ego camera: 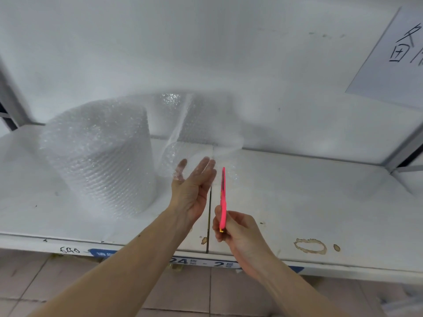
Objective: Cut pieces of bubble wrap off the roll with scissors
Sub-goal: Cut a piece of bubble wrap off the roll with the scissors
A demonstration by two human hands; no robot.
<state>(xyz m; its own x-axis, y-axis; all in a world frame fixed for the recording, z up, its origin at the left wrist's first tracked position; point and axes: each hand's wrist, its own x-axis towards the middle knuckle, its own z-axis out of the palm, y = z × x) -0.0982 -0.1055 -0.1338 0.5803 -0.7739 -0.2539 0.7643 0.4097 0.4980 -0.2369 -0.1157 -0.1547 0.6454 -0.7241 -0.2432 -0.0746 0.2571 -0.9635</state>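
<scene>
Right hand (238,232) grips pink scissors (223,197), blades pointing away.

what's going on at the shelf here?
A person is working at a white shelf with a bubble wrap roll standing on it. The left hand is open, fingers behind the loose sheet pulled off the roll. The right hand grips a pink cutting tool pointed up at the sheet's edge.

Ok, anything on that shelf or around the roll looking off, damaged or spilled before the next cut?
Nothing spilled. The shelf carries a brown ring stain near its front edge, right of the right hand holding the pink scissors, plus small rusty spots. The bubble wrap roll stands upright and looks intact.
</scene>
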